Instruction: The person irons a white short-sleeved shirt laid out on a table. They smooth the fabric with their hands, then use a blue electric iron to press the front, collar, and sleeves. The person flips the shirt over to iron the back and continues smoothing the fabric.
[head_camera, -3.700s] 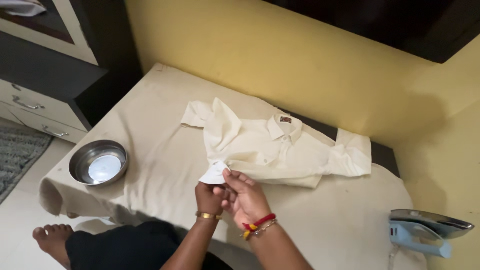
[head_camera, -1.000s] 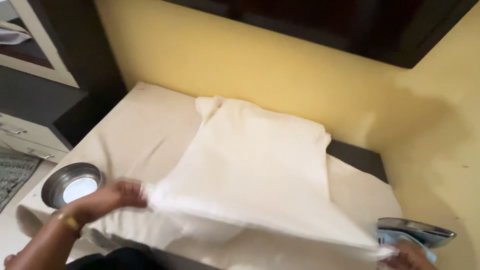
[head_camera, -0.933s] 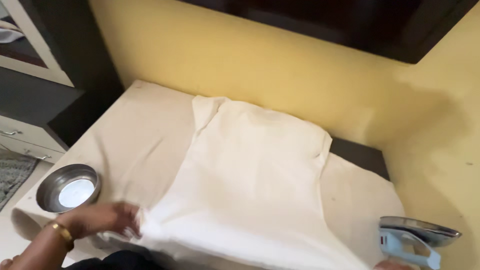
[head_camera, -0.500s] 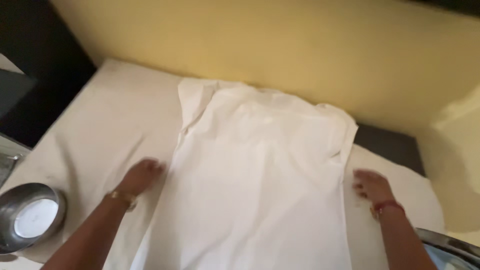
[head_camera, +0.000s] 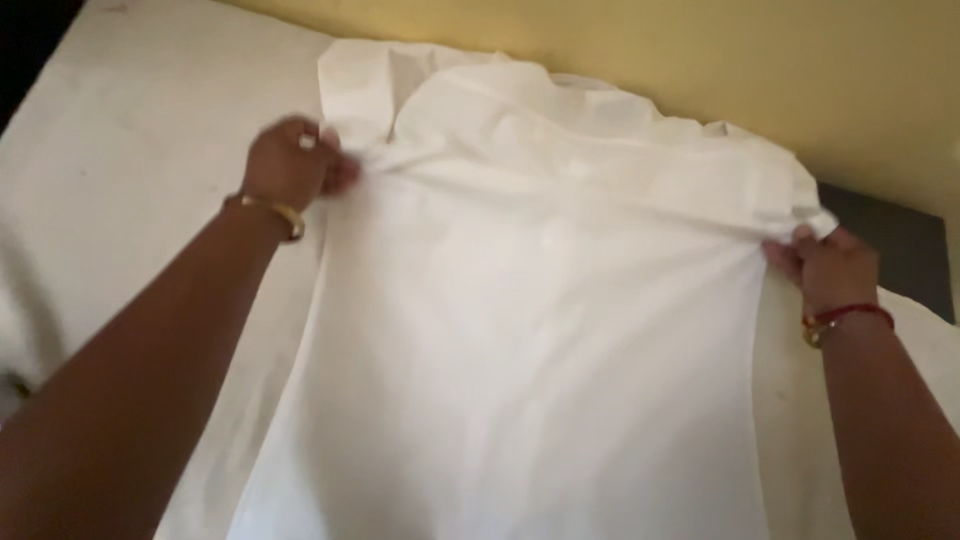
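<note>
A white shirt (head_camera: 540, 340) lies back side up on a cream cloth-covered surface (head_camera: 130, 190), its shoulders toward the yellow wall. My left hand (head_camera: 292, 162), with a gold bangle on the wrist, pinches the shirt at its left shoulder seam, next to a folded sleeve (head_camera: 365, 80). My right hand (head_camera: 828, 268), with a red thread bracelet, grips the shirt's right shoulder edge. The fabric between both hands is pulled taut and slightly lifted, with a crease running across it.
The yellow wall (head_camera: 700, 50) runs along the far edge, right behind the shirt's collar end. A dark uncovered strip (head_camera: 900, 240) of the surface shows at the right, beside my right hand. Bare cream cloth lies to the left of the shirt.
Both hands went from lying flat beside the shirt's sides up to its shoulders and closed on the fabric. The view has moved in closer; the steel bowl and the iron have left the frame.
</note>
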